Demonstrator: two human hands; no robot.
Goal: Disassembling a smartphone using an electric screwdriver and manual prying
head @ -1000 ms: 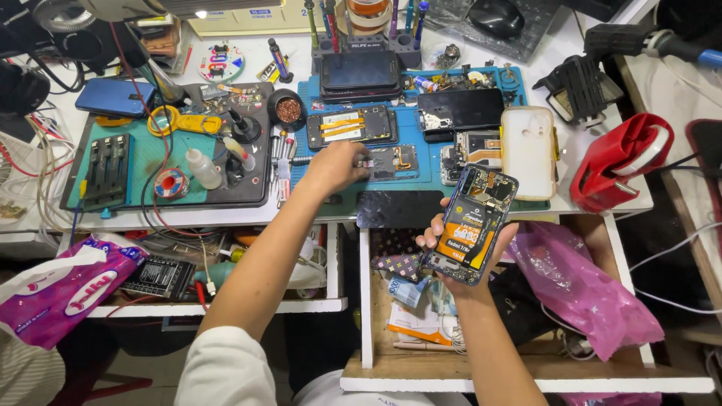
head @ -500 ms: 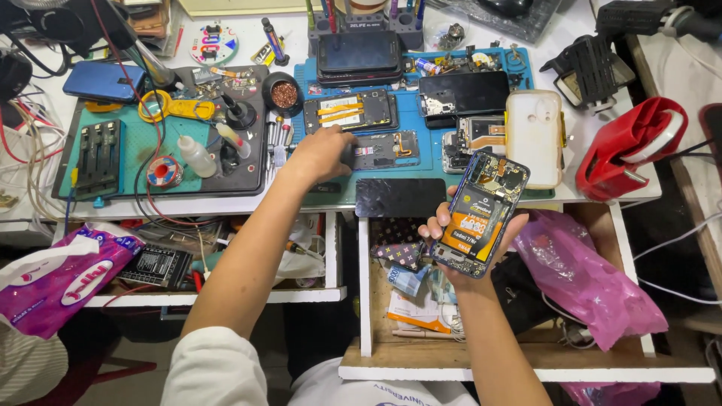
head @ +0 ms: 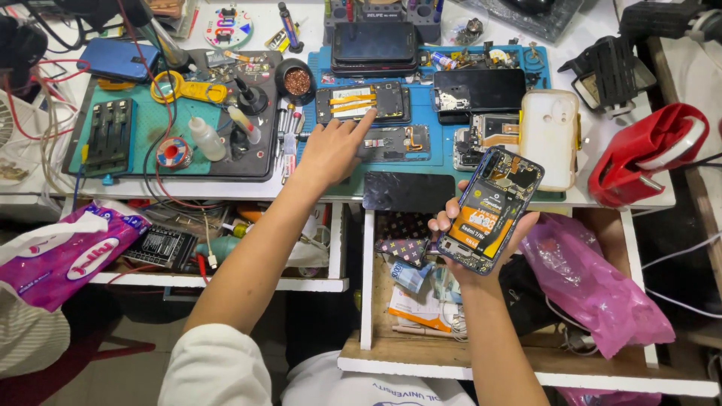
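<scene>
A red pouch [head: 648,154] lies beside a pink plastic bag [head: 594,286].

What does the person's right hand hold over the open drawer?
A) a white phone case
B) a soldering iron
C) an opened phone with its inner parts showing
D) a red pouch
C: the right hand grips an opened phone, orange battery and circuit board exposed, above the open drawer.
</scene>
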